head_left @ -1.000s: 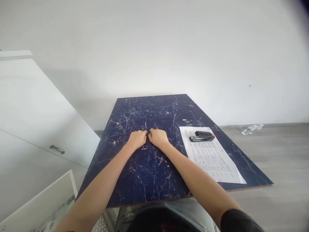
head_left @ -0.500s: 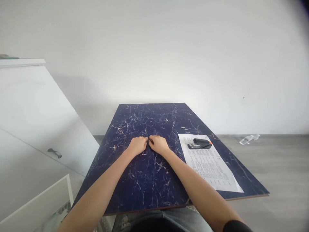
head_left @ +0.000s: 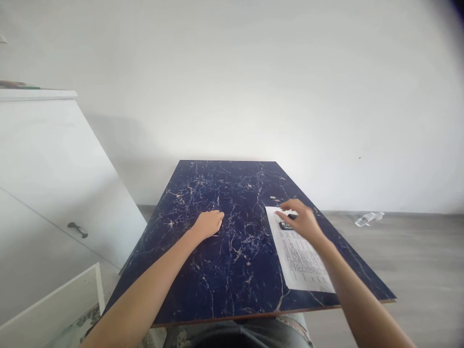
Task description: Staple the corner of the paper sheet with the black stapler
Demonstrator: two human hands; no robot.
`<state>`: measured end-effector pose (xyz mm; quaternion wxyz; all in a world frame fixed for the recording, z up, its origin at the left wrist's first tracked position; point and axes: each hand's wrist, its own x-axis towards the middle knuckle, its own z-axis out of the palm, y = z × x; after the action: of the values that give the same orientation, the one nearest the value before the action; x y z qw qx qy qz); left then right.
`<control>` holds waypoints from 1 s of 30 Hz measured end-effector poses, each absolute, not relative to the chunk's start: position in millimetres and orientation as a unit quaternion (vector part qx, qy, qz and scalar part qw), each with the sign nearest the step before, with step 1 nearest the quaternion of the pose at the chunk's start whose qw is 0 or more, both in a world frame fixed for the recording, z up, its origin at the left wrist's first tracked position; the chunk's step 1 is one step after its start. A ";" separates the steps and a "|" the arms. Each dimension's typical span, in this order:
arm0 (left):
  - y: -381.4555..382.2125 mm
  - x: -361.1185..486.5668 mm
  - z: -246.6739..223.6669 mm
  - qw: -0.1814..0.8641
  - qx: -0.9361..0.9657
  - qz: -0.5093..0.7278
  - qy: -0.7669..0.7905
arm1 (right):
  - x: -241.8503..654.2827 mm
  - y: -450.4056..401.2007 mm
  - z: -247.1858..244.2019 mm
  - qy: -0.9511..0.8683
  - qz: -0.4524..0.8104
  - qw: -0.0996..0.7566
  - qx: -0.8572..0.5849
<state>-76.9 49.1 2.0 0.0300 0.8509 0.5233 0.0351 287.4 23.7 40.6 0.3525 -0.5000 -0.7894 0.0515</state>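
Note:
My left hand (head_left: 209, 223) rests on the dark blue marbled table (head_left: 217, 270) with its fingers curled closed; nothing shows in it. Over the stapler, my right hand (head_left: 300, 217) is spread, thumb and fingers apart. The black stapler (head_left: 285, 225) lies on the printed paper sheet (head_left: 304, 261) and is mostly hidden behind that hand. Whether the hand touches it I cannot tell. Just beyond the sheet's far edge sits a small greyish piece (head_left: 273, 197), perhaps a strip of staples.
A white cabinet (head_left: 54, 169) with a dark handle (head_left: 78, 229) stands to the left. Below it is a white-framed panel (head_left: 54, 299). The pale wall (head_left: 232, 96) rises behind the table. A clear plastic bottle (head_left: 369, 219) lies on the floor at right.
My right hand has left the spot beside my left hand and moved right, over the stapler, its fingers opening. My left hand stays in place. The view has shifted slightly.

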 end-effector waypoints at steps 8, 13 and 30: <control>51.7 -75.8 -0.2 0.049 0.843 0.068 0.531 | 402.4 45.8 0.4 -0.761 0.159 0.318 -0.543; 52.1 -76.4 1.0 0.068 0.835 0.074 0.542 | 388.9 37.7 -10.7 -0.753 0.217 0.264 -0.562; 97.1 -192.1 18.3 0.121 0.624 0.423 0.645 | 151.8 54.2 -2.4 -0.840 0.180 0.250 -0.447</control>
<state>-192.1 97.1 18.3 0.1209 0.6242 0.6455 0.4232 151.8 54.2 -2.4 0.2498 -0.4474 -0.8396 0.1803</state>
